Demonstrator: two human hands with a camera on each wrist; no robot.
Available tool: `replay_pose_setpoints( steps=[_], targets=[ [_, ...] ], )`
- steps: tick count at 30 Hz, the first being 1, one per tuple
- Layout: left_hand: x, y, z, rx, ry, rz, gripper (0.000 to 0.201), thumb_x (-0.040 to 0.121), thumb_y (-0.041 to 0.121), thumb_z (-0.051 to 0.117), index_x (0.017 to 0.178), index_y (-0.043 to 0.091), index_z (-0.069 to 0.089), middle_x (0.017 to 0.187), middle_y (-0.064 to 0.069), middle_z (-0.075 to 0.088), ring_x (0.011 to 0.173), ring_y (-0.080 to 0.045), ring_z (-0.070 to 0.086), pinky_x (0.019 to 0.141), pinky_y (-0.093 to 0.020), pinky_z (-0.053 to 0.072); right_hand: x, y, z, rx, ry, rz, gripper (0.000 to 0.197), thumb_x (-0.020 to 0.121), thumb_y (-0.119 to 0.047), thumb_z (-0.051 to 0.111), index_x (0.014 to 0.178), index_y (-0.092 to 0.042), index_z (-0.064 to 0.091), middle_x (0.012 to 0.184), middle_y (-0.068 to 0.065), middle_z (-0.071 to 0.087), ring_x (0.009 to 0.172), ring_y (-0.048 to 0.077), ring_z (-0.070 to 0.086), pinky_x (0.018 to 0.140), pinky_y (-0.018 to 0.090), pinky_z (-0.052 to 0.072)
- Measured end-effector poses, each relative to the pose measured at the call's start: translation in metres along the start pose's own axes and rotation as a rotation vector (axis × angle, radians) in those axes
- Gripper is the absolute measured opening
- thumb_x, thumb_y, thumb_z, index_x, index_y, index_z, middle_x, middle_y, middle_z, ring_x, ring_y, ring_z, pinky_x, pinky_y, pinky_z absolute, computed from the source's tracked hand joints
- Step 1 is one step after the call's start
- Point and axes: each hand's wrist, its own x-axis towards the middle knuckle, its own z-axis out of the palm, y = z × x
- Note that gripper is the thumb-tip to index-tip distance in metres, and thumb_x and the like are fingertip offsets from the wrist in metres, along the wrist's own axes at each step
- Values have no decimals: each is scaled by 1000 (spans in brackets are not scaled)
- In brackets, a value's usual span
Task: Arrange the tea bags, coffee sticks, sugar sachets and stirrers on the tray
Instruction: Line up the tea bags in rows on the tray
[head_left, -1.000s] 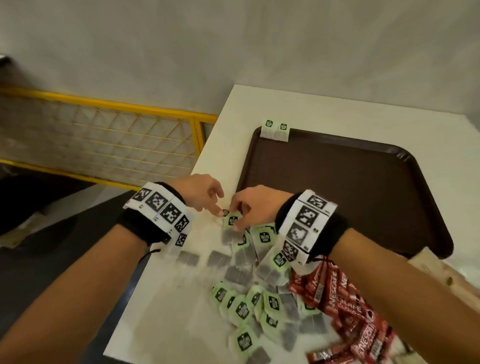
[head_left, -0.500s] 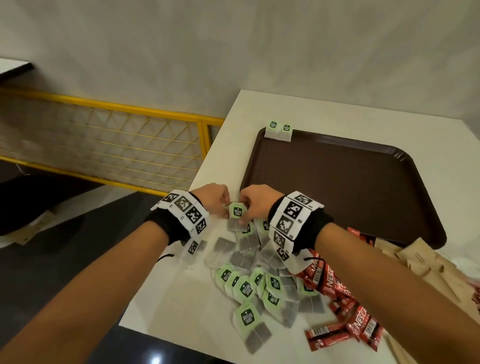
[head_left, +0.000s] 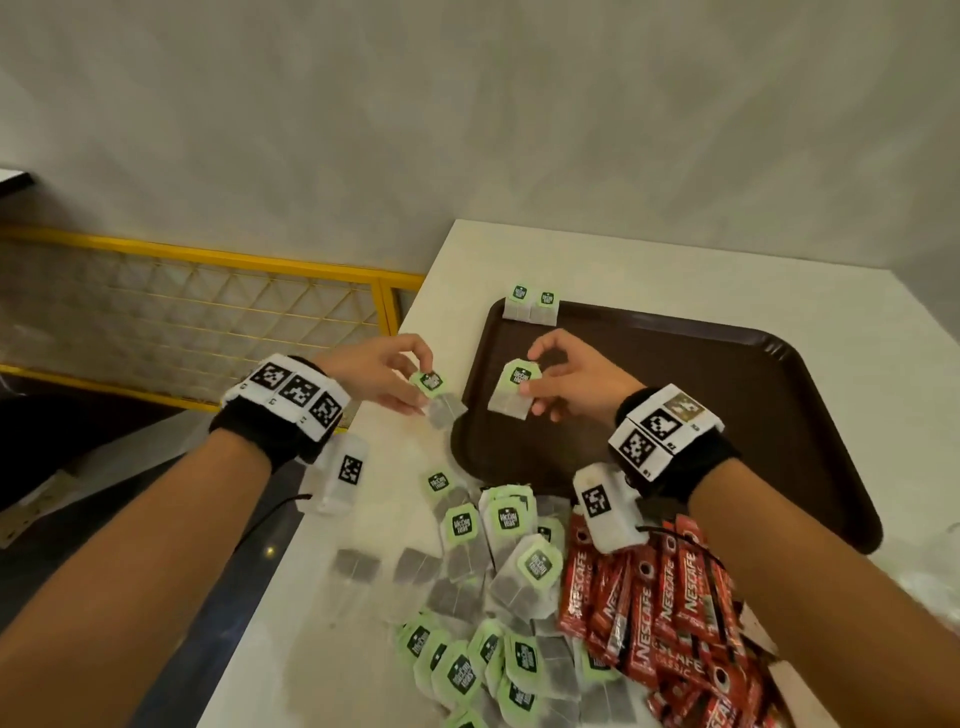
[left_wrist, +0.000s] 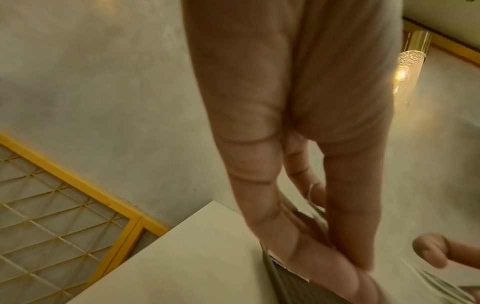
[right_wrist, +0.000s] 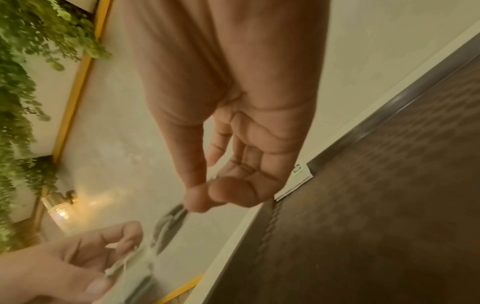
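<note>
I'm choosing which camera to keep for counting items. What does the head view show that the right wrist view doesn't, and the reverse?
Only the head view shows the heap of tea bags and the red coffee sticks on the table, plus both wristbands. Only the right wrist view shows hanging green foliage and the underside of the right hand. Both show the brown tray, the left hand, and each hand's grip pinching one tea bag.

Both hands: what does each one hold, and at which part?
Left hand pinches a tea bag near its green tag; right hand pinches another tea bag at the top edge.
</note>
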Motion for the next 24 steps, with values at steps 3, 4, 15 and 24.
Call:
replay_pose_setpoints(
  steps=[3, 4, 15, 24],
  targets=[
    [23, 17, -8, -5, 40, 58, 20, 79, -10, 64, 85, 8, 59, 91, -2, 55, 72, -13, 64, 66, -17, 57, 23, 5, -18, -10, 52, -39, 13, 85, -2, 64, 84, -11, 54, 73, 9, 60, 50, 4, 59, 45, 15, 46],
    [33, 22, -10, -5, 50, 71, 17, 80, -8, 64, 86, 7, 60, 91, -1, 57, 75, -13, 63, 67, -17, 56, 32, 6, -24, -9, 69, -39, 10, 85, -5, 64, 82, -11, 57, 76, 10, 62, 54, 5, 61, 48, 15, 48],
    [162, 59, -16, 395, 80, 153, 23, 86, -4, 56, 103, 11, 50, 87, -4, 59, 68, -10, 61, 56, -15, 46, 128, 19, -73, -209, 202, -14, 28, 88, -11, 62, 103, -16, 39, 88, 9, 60, 71, 18, 59, 61, 24, 52],
    [209, 66, -9, 582, 188, 247, 18, 86, 9, 63, 103, 13, 68, 78, 5, 60, 63, -2, 53, 56, -8, 39, 170, 19, -80, -386, 289, 73, 15, 89, -14, 61, 100, -8, 54, 94, 6, 55, 82, 19, 57, 65, 31, 54]
  ],
)
